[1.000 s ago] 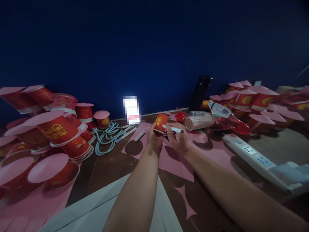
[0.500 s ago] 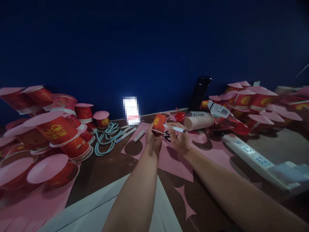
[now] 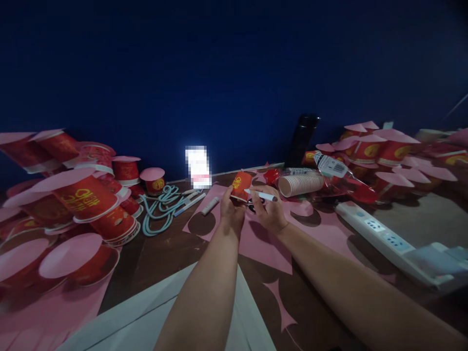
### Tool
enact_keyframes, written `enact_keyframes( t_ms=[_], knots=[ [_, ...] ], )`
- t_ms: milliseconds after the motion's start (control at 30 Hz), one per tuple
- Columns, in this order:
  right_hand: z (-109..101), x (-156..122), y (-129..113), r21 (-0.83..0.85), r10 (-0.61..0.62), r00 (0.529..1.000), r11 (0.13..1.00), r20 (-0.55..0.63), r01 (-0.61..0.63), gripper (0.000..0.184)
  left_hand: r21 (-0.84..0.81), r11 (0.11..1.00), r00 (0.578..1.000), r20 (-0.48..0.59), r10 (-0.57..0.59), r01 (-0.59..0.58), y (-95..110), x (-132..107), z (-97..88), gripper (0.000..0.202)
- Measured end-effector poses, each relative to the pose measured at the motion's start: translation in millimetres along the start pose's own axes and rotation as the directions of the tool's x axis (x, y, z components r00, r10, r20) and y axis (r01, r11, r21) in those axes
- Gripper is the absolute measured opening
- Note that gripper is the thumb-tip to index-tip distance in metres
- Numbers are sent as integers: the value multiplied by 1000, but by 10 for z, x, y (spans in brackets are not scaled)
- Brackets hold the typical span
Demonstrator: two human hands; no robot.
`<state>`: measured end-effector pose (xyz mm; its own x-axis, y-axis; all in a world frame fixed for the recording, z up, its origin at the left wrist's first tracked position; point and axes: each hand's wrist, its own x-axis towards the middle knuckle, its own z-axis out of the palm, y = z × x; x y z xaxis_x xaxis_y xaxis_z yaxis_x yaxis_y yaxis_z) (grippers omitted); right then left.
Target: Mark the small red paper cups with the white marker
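Observation:
My left hand (image 3: 231, 212) is closed round a small red paper cup (image 3: 240, 185) with gold print, held just above a pink paper sheet (image 3: 265, 243) that has round holes cut in it. Right beside it, my right hand (image 3: 268, 212) grips a white marker pen (image 3: 263, 196), its tip lying against the cup's side. Under my fingers something dark, perhaps scissors, lies partly hidden.
Piles of red cups capped with pink discs (image 3: 78, 192) fill the left, and more such cups (image 3: 383, 148) the far right. A teal cord (image 3: 161, 207), pens, a lying stack of plain paper cups (image 3: 302, 184), a black bottle (image 3: 302, 139) and a white power strip (image 3: 387, 239) lie around.
Both hands shifted slightly over the pink sheet, still holding cup and pen together; nothing was picked up or let go.

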<state>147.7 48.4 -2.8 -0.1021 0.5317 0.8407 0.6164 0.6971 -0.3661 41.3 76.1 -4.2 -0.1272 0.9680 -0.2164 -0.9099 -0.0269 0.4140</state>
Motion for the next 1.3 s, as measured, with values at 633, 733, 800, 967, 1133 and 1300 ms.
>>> enact_keyframes(
  t_ms=[633, 733, 800, 967, 1133, 1300],
  knots=[
    [-1, -5, 14, -15, -17, 1000, 1000, -2, 17, 16, -15, 1000, 1000, -11, 9, -9, 26, -3, 16, 22],
    [-8, -6, -3, -7, -16, 1000, 1000, 13, 16, 18, -28, 1000, 1000, -24, 5, -6, 27, -2, 14, 21],
    [-10, -7, -9, -1, -25, 1000, 1000, 17, 25, 17, -37, 999, 999, -38, 1, -2, 26, -2, 13, 20],
    [-1, -8, -5, 21, -32, 999, 999, 12, 32, 16, -29, 1000, 1000, -28, -11, 10, 15, -4, 6, 19],
    [0, 1, -8, 13, -10, 1000, 1000, 6, 10, 16, -18, 1000, 1000, 13, 4, -4, 3, -2, -10, 20],
    [7, -4, -7, 45, 14, 1000, 999, 2, -14, 20, -38, 999, 1000, 6, 9, -9, 3, 9, -17, 20]
  ],
)
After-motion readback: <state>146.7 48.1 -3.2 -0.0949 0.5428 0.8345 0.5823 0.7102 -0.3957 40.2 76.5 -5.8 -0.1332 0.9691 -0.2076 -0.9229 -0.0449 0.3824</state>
